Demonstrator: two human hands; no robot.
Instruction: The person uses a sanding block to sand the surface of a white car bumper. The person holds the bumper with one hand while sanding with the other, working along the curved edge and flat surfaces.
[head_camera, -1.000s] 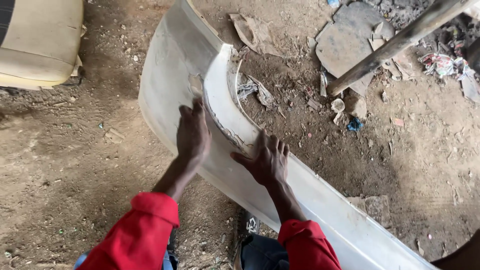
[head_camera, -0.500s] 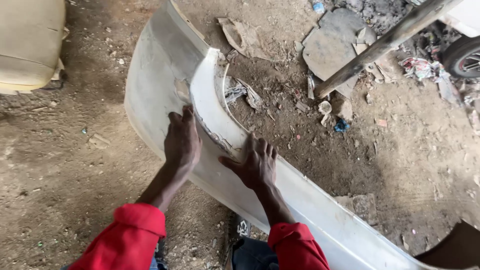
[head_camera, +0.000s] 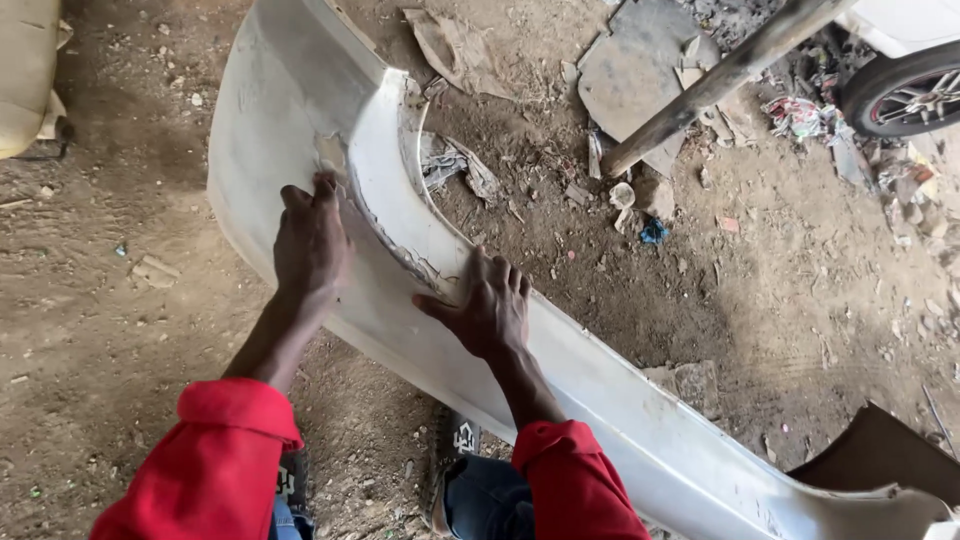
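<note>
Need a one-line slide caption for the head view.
Left hand and right hand pressed flat on a white car bumper lying on littered dirt ground.

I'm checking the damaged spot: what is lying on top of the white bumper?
Both hands rest flat on the white bumper: left hand and right hand, flanking a cracked, chipped seam. Whatever lies under the palms is covered.

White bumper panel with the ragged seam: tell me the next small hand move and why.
Probably slide the left hand a little down the chipped seam toward the right hand. Both palms lie flat on the white bumper panel, one at each end of the rough, flaking stretch, and the part between them is uncovered.
</note>
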